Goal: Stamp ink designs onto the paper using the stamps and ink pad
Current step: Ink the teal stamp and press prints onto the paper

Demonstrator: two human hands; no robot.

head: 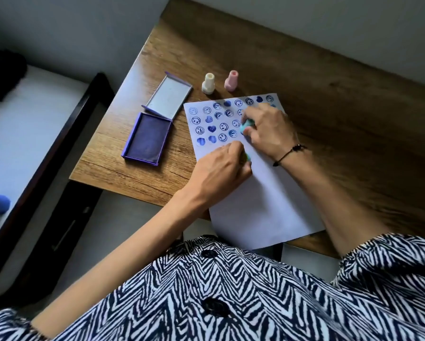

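Observation:
A white paper sheet (pixel 263 200) lies on the wooden table (pixel 329 99), its upper part covered with rows of blue smiley and heart prints. My right hand (pixel 268 130) is shut on a teal stamp (pixel 246 126), pressed to the paper at the end of the third row. Just below it, my left hand (pixel 221 168) grips a green stamp (pixel 246 158) against the sheet; that stamp is mostly hidden by my fingers. The purple ink pad (pixel 147 139) lies open left of the paper, lid (pixel 169 97) folded back.
A cream stamp (pixel 208 84) and a pink stamp (pixel 231 81) stand upright beyond the paper's top edge. The table's left edge drops off beside the ink pad. A bed with a dark frame (pixel 58 148) is at the left.

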